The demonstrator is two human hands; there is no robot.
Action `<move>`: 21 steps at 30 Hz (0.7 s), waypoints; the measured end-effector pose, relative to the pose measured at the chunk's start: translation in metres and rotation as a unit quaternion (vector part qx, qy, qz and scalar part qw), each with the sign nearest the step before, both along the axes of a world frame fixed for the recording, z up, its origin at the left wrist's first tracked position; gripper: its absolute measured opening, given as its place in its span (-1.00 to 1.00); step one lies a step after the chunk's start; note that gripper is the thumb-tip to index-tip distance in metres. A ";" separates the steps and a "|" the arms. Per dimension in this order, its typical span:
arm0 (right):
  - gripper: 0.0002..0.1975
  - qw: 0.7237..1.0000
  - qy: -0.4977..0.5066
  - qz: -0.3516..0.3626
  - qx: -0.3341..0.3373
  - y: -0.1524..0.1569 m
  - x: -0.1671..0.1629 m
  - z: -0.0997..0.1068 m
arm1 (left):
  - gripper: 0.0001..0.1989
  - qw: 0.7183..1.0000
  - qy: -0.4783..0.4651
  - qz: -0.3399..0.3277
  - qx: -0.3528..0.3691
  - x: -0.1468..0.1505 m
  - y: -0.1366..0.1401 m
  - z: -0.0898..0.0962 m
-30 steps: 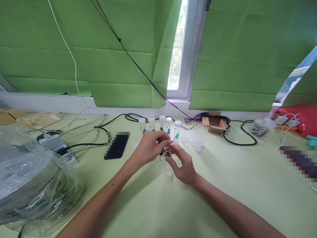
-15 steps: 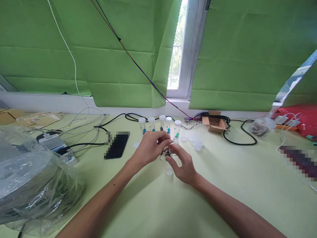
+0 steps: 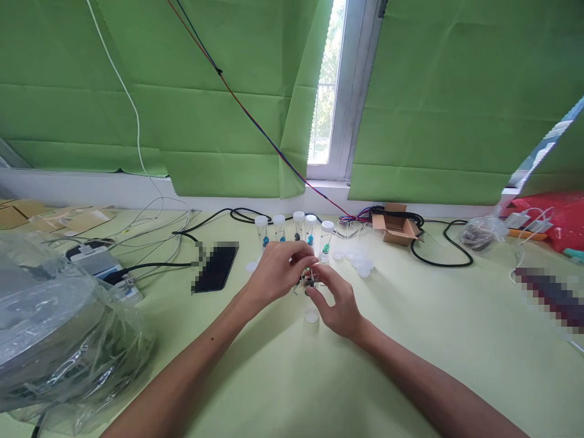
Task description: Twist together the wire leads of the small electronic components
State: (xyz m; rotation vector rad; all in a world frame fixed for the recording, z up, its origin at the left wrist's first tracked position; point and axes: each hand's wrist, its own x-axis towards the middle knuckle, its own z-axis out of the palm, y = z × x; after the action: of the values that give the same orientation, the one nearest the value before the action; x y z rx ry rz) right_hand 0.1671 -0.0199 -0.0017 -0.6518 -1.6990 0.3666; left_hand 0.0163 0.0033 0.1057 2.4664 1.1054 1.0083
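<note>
- The clear tube [image 3: 310, 283] is just above the near middle of the desk [image 3: 410, 371] in this view, between the two hands, its mouth toward the left hand's fingertips; dark bits show in or behind it.
- A whitish disc [image 3: 311, 316] appears below it; whether this is the tube's base or a separate lid cannot be told.
- The right hand [image 3: 340, 304] has thumb and fingers closed around the tube's side.
- The left hand [image 3: 283, 267] reaches over the mouth, thumb and forefinger pinched together on a small part [image 3: 308, 269], mostly hidden, with a green speck and thin leads showing.
- Bent metal leads [image 3: 295, 291] stick out just left of the tube.
- Behind the hands, five white-capped tubes [image 3: 327, 236] stand upright in a row, holding little blue, dark and green parts.
- Right of the row lie loose translucent lids [image 3: 364, 268], and beyond them an open cardboard box [image 3: 396, 232] beside a looped black cable [image 3: 441, 266].
- A black phone [image 3: 219, 269] lies left of the left hand; nearer the left edge sits a large clear plastic bag [image 3: 77, 347].
- Far right, a red bag [image 3: 563, 219] rests below green curtains [image 3: 424, 91].
</note>
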 end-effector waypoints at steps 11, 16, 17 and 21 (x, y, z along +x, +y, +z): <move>-0.57 1.000 -0.001 -0.011 0.005 0.000 0.000 0.002 | -0.83 1.000 -0.003 -0.018 -0.002 0.000 -0.002 -0.005; -0.61 1.000 0.001 -0.005 -0.006 -0.001 -0.001 0.001 | -0.81 1.000 -0.007 -0.021 0.002 -0.001 -0.003 -0.008; -0.62 1.000 0.000 -0.002 -0.013 -0.001 0.000 0.001 | -0.81 1.000 -0.004 -0.022 0.001 -0.001 -0.003 -0.009; -0.65 0.999 -0.001 0.004 -0.032 -0.001 0.000 0.001 | -0.80 1.000 0.003 -0.017 -0.002 -0.002 -0.003 -0.011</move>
State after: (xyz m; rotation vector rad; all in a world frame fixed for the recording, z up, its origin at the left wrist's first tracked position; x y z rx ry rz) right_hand 0.1671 -0.0208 -0.0004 -0.6921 -1.6987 0.4264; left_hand 0.0142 0.0000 0.0950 2.4786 1.0629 0.9875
